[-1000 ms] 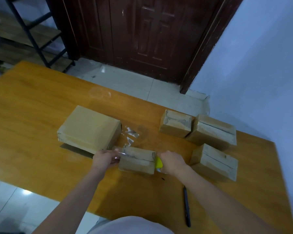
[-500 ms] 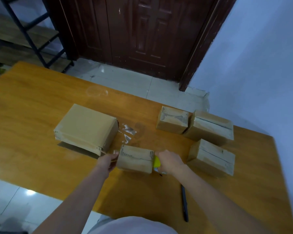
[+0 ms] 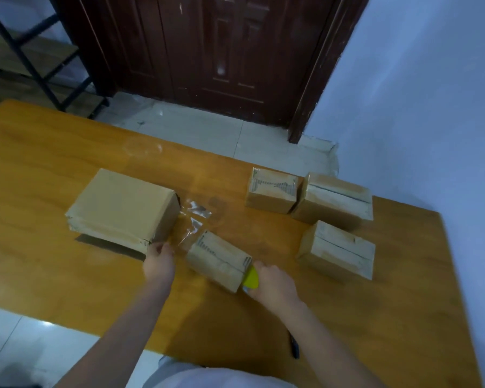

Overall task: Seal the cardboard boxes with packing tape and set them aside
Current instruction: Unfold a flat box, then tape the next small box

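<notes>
Between the hands sat the small cardboard box (image 3: 218,260), skewed on the surface (image 3: 53,152). Left hand (image 3: 159,261) pinched clear tape (image 3: 192,228) at its far-left corner; right hand (image 3: 273,284) gripped the yellow tape dispenser (image 3: 251,278) against its right end. Judged light, stiff; best held by its ends.

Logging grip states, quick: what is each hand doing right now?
Left hand: pinches clear tape.
Right hand: grips yellow tape dispenser.

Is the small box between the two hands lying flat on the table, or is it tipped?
Tipped. The small box leans on one lower edge, top face slanting; the right hand steadies it.
</notes>
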`<move>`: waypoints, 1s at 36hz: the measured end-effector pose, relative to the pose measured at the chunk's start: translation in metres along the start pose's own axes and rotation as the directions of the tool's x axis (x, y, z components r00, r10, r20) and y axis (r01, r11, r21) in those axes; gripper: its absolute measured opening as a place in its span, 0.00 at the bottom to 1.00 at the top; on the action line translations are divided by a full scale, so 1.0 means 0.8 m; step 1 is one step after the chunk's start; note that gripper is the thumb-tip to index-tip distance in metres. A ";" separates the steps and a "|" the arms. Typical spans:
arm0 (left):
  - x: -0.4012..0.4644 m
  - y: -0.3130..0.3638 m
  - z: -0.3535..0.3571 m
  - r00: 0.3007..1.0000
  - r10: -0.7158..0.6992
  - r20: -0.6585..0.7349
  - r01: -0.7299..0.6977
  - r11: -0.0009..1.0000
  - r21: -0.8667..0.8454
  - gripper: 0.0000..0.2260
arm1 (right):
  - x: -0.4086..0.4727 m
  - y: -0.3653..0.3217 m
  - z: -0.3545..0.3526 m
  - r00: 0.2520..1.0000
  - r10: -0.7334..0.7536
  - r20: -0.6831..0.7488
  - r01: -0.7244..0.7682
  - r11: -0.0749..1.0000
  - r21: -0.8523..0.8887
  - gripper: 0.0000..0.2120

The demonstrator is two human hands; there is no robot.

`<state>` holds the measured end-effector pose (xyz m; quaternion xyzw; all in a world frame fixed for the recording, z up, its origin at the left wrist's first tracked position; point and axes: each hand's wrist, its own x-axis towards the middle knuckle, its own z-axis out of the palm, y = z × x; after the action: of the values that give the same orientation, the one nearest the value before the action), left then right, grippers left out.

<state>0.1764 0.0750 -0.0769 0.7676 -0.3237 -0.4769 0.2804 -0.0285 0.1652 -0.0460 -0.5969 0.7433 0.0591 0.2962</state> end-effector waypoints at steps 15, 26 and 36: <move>-0.024 0.010 0.036 0.888 0.371 0.274 -0.458 0.776 0.434 0.23 | 0.006 -0.003 0.003 1.000 -0.028 -0.003 0.028 0.999 0.027 0.26; 0.031 0.051 0.044 0.875 0.153 0.458 -0.295 0.920 0.257 0.17 | -0.005 -0.025 0.033 0.997 0.012 -0.082 0.010 0.963 0.271 0.26; -0.053 0.006 0.050 0.484 0.762 0.430 -0.779 0.151 0.608 0.18 | -0.034 -0.012 0.060 0.986 0.019 -0.163 0.116 0.621 0.775 0.25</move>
<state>0.1247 0.0994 -0.0655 0.5272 -0.8329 -0.0954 0.1385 0.0008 0.2069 -0.0692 -0.4316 0.6993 -0.3243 0.4685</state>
